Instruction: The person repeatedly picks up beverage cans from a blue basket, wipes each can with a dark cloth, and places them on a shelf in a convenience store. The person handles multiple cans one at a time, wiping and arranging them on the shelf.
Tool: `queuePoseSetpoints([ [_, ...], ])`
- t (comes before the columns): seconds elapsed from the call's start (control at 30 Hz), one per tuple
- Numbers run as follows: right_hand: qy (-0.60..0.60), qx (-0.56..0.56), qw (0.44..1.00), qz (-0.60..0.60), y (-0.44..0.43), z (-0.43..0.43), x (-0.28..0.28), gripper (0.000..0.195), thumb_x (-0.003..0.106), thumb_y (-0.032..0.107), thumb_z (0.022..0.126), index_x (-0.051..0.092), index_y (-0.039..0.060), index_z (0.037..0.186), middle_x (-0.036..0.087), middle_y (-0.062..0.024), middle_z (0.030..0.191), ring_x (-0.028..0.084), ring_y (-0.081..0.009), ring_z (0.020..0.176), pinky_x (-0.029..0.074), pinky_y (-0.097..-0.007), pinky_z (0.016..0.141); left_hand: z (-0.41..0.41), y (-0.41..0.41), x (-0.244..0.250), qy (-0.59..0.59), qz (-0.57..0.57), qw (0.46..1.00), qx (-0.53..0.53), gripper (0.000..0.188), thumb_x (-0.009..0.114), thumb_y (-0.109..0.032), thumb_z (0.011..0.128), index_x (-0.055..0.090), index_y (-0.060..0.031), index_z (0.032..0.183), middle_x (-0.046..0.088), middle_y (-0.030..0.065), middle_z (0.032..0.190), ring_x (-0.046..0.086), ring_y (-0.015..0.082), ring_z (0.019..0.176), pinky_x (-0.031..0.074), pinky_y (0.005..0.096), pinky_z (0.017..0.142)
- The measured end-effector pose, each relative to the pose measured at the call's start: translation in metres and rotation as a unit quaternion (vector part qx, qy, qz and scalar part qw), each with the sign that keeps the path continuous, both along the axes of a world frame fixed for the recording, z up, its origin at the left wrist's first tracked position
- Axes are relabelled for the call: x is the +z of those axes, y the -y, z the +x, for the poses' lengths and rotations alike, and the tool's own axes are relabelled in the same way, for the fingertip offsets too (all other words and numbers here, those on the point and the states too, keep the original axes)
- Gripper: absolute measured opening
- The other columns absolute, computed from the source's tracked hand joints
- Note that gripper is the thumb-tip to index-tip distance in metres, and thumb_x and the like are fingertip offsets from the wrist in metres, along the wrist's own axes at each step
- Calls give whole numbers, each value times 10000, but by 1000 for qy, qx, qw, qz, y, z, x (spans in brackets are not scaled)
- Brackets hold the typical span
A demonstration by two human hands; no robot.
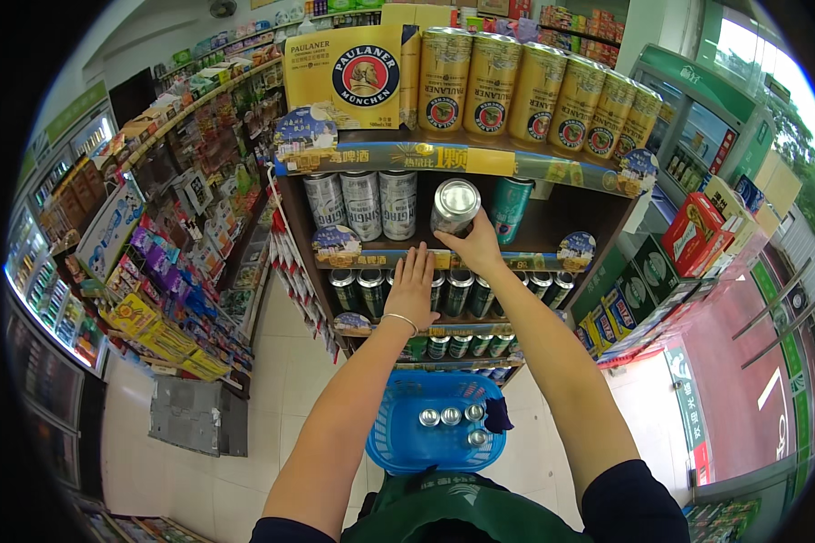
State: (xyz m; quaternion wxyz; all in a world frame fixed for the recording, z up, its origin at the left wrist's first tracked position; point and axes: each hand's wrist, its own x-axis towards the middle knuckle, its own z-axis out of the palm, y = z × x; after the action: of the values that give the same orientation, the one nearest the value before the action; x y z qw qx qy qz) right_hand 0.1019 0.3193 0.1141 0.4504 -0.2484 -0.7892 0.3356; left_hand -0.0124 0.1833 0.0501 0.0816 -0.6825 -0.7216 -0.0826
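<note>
My right hand is closed around the lower part of a silver beverage can, held tilted with its lid towards me at the second shelf. Just left and below, my left hand lies flat with fingers apart against the blue shelf-edge strip, holding nothing. Three silver-white cans stand in a row to the left on that shelf. A teal can stands right of the held can. Below my arms sits a blue plastic basket with several cans and a dark purple cloth at its side.
On the top shelf are a yellow Paulaner carton and several gold Paulaner cans. Dark green cans fill the shelf below. Packed snack racks run along the left, near a grey box. Stacked beer cartons stand at right.
</note>
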Motion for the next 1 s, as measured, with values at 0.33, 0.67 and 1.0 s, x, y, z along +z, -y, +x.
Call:
queuePoseSetpoints([
  [0.33,76,3,997,-8,-27,-25,-2,821,830,333,756,392,-20,1353,616,-238,1246,608,-374,1155,490,-414,952,-2,2,3,-9,-22,1000,4,1250,812,-475,730,16,15,1560,-9,223,1634,38,389,1513,119,474,1227],
  [0.67,125,-19,991,-48,-27,-34,-14,905,769,471,809,334,-46,1411,561,-290,1297,573,-423,1187,479,-428,967,3,-2,3,-29,-49,998,16,1273,807,-498,724,0,22,1559,-37,221,1636,-1,393,1515,93,473,1227],
  [1.0,-16,-102,991,80,70,38,-72,640,640,248,955,345,-8,1463,459,-220,1406,485,-356,1294,415,-438,1053,-4,11,11,6,-19,1000,-2,1169,800,-424,760,71,27,1555,11,202,1639,56,363,1516,127,451,1231],
])
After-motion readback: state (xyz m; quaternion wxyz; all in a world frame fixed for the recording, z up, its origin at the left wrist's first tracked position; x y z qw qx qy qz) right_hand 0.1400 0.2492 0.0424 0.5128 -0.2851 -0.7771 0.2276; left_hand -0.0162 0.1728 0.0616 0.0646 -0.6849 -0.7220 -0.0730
